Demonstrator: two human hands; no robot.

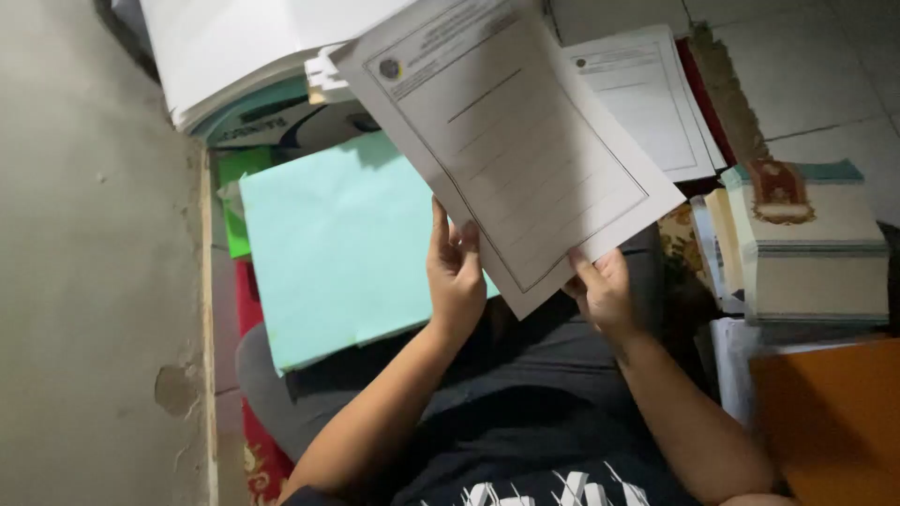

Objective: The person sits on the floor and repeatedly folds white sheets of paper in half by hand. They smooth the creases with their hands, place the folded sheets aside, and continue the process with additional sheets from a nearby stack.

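- your left hand (457,272) sits closest to you, fingers curled up behind the lower edge of the printed form (511,141), closed on the paper from behind rather than flat.
- your right hand (603,292) pinches the same sheet at its bottom right edge, thumb on the front face, fingers hidden behind it.
- the printed form is held up in the air between both hands, tilted, over your lap and above the pale green folder (337,244).
- both grips are on the lower edge only, so the tall upper part has no support; i judge it could flop backward or crease if you loosen either hand.
- the pale green folder lies slanted across your knee, with one corner out past it; a nudge from your left forearm could slide it to the floor.
- to the right, the stack of books (806,248) stands just beside your right arm, and a swing of the elbow could tip it.
- farther off, a second printed sheet (647,103) lies partly under the held one, and the white paper stack (234,47) sits at the top left; the two similar forms could get mixed.
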